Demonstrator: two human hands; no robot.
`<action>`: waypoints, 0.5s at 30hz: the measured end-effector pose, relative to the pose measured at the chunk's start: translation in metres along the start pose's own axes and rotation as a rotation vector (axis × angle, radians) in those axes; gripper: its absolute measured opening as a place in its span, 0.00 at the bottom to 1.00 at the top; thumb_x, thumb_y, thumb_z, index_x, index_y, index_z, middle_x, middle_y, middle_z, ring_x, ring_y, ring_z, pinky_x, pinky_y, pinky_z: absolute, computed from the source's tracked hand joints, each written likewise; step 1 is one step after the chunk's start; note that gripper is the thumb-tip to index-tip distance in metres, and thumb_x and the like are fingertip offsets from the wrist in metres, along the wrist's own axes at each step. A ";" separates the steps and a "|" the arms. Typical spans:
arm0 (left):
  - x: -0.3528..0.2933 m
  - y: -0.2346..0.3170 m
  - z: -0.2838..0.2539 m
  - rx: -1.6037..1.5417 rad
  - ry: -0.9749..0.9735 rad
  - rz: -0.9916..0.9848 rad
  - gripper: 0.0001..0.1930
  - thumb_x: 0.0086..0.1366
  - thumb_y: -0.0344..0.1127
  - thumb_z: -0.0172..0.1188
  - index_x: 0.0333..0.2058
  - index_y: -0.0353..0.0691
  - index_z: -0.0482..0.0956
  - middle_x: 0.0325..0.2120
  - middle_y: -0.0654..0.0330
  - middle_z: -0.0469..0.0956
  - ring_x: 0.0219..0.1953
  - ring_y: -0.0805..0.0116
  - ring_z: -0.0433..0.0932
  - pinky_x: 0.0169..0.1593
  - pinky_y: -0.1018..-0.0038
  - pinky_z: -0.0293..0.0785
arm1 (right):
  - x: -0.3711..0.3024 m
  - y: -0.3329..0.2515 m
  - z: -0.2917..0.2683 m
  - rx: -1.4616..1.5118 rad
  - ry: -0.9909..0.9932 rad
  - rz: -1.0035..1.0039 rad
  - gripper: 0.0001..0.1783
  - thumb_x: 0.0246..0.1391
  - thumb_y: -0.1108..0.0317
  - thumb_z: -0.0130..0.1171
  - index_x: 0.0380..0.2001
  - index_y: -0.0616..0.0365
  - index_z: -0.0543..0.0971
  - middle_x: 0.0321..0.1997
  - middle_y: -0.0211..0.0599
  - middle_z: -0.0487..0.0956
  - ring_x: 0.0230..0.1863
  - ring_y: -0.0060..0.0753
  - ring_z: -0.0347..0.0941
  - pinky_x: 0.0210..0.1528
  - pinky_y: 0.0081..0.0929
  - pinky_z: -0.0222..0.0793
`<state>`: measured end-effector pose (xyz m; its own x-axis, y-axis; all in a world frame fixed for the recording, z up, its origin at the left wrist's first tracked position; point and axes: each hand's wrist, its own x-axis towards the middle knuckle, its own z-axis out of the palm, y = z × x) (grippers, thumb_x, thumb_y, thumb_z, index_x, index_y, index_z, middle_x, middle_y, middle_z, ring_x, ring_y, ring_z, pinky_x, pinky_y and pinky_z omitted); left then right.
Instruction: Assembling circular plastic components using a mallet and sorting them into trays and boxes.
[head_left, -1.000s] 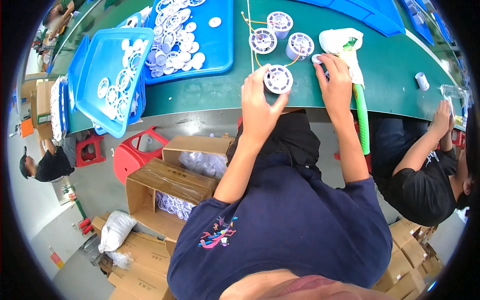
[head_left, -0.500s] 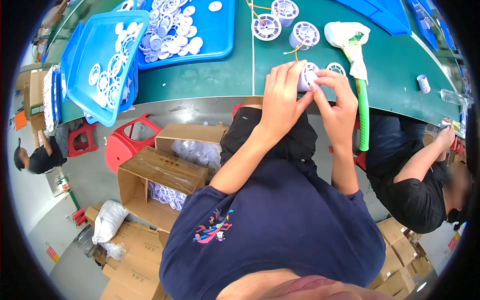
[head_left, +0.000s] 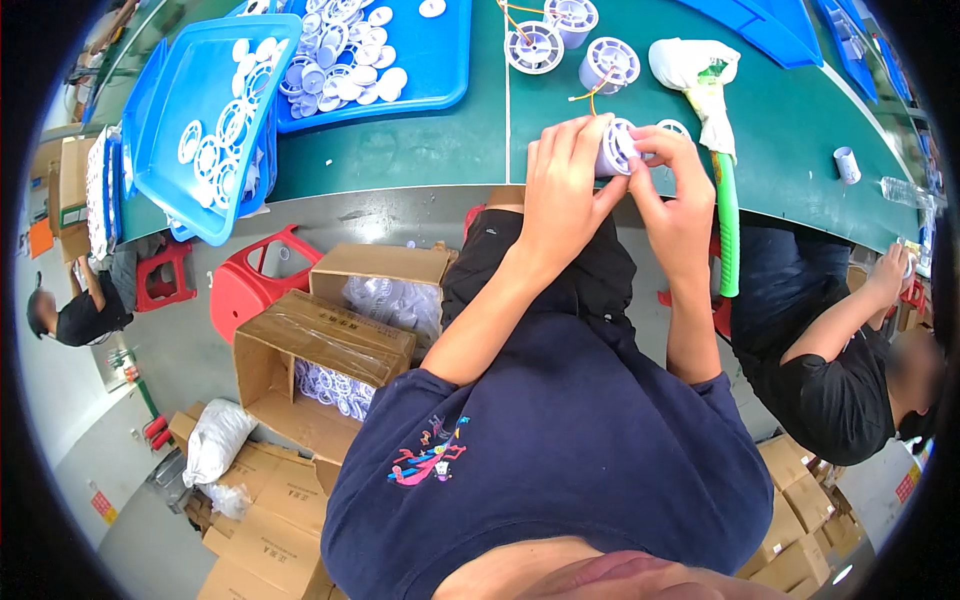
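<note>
White cylinder (head_left: 612, 150) stays pinched by left grip (head_left: 562, 188), now touching right grip (head_left: 682, 197), closure unclear.

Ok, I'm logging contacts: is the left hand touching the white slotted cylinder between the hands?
Touching: the head view shows the left hand with its fingers against the side of the white slotted cylinder.

A white sack (head_left: 216, 442) lies by cardboard boxes (head_left: 272, 540).

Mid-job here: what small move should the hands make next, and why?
Probably press gently with the right hand, square to the slotted end of the white cylinder. The left hand grips the cylinder's side, and the right fingertips are at that end; what lies beneath them is hidden.
</note>
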<state>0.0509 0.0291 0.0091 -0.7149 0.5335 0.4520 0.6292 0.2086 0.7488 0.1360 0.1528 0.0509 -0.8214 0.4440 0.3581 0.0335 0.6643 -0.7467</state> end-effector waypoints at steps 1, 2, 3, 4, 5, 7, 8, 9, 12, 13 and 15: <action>0.000 0.001 -0.001 -0.003 -0.004 -0.007 0.34 0.54 0.32 0.75 0.60 0.35 0.74 0.52 0.50 0.77 0.55 0.48 0.75 0.53 0.57 0.69 | -0.002 0.002 0.000 0.125 0.019 0.104 0.12 0.55 0.80 0.65 0.43 0.63 0.80 0.45 0.43 0.83 0.48 0.41 0.80 0.49 0.35 0.76; 0.000 0.001 0.000 0.000 -0.001 -0.008 0.34 0.54 0.32 0.75 0.60 0.35 0.74 0.52 0.50 0.77 0.55 0.48 0.75 0.53 0.57 0.69 | -0.001 0.002 -0.001 0.062 0.030 0.061 0.12 0.55 0.80 0.64 0.43 0.64 0.81 0.45 0.43 0.82 0.48 0.38 0.79 0.47 0.33 0.77; 0.000 0.001 0.000 0.001 -0.002 -0.004 0.34 0.54 0.33 0.75 0.60 0.35 0.74 0.52 0.50 0.77 0.54 0.48 0.75 0.53 0.57 0.69 | -0.001 0.000 -0.001 0.065 0.029 0.058 0.12 0.55 0.80 0.64 0.43 0.64 0.81 0.45 0.43 0.82 0.48 0.38 0.79 0.47 0.33 0.77; 0.000 0.001 0.001 0.003 -0.003 -0.001 0.34 0.54 0.33 0.75 0.60 0.35 0.74 0.52 0.50 0.77 0.54 0.48 0.75 0.53 0.57 0.69 | 0.001 -0.003 0.000 0.040 0.019 0.010 0.11 0.55 0.80 0.64 0.43 0.64 0.81 0.46 0.43 0.83 0.48 0.38 0.79 0.47 0.33 0.77; 0.000 0.001 0.002 0.004 -0.002 -0.002 0.34 0.54 0.33 0.75 0.60 0.35 0.74 0.52 0.50 0.77 0.54 0.48 0.75 0.53 0.57 0.69 | 0.002 -0.005 0.001 0.015 0.009 -0.037 0.11 0.55 0.80 0.65 0.42 0.64 0.81 0.46 0.43 0.83 0.49 0.38 0.79 0.47 0.33 0.77; 0.000 0.000 0.003 0.017 0.011 0.008 0.34 0.55 0.33 0.75 0.60 0.35 0.74 0.52 0.50 0.77 0.54 0.48 0.75 0.53 0.56 0.69 | 0.003 -0.008 0.001 0.029 0.009 -0.015 0.11 0.55 0.80 0.65 0.42 0.64 0.81 0.46 0.43 0.83 0.49 0.39 0.79 0.49 0.33 0.76; 0.000 0.000 0.003 0.016 0.011 0.008 0.34 0.55 0.33 0.75 0.60 0.35 0.74 0.52 0.50 0.77 0.54 0.48 0.75 0.53 0.56 0.69 | 0.003 -0.006 -0.001 -0.058 -0.006 -0.083 0.11 0.55 0.80 0.65 0.42 0.64 0.81 0.47 0.44 0.83 0.50 0.41 0.79 0.49 0.33 0.77; 0.000 -0.001 0.003 0.021 0.010 0.005 0.34 0.55 0.33 0.75 0.60 0.35 0.74 0.52 0.50 0.77 0.54 0.48 0.75 0.53 0.56 0.69 | 0.003 -0.005 -0.002 -0.145 -0.021 -0.150 0.11 0.55 0.80 0.65 0.43 0.64 0.81 0.48 0.46 0.83 0.50 0.42 0.80 0.50 0.34 0.77; 0.000 0.001 0.002 0.028 0.013 0.003 0.34 0.54 0.33 0.75 0.60 0.35 0.74 0.52 0.50 0.77 0.54 0.48 0.74 0.53 0.57 0.69 | 0.002 -0.005 0.000 -0.169 0.006 -0.204 0.12 0.55 0.81 0.64 0.44 0.64 0.81 0.50 0.46 0.83 0.50 0.39 0.80 0.49 0.31 0.77; 0.001 0.002 0.003 0.031 0.017 0.002 0.34 0.54 0.32 0.75 0.60 0.35 0.74 0.52 0.50 0.77 0.55 0.48 0.74 0.54 0.57 0.69 | 0.000 -0.002 0.002 -0.169 0.006 -0.204 0.12 0.55 0.81 0.64 0.44 0.64 0.81 0.50 0.46 0.83 0.50 0.39 0.80 0.49 0.31 0.77; 0.002 0.004 0.003 0.023 0.011 0.002 0.34 0.53 0.32 0.75 0.59 0.35 0.74 0.52 0.50 0.77 0.55 0.48 0.74 0.54 0.56 0.69 | -0.003 0.009 0.007 0.237 0.097 0.109 0.12 0.57 0.82 0.63 0.45 0.65 0.82 0.50 0.44 0.84 0.49 0.35 0.81 0.48 0.29 0.78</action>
<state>0.0530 0.0337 0.0116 -0.7167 0.5249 0.4591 0.6374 0.2262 0.7365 0.1346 0.1533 0.0397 -0.7615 0.5684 0.3116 -0.0244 0.4553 -0.8900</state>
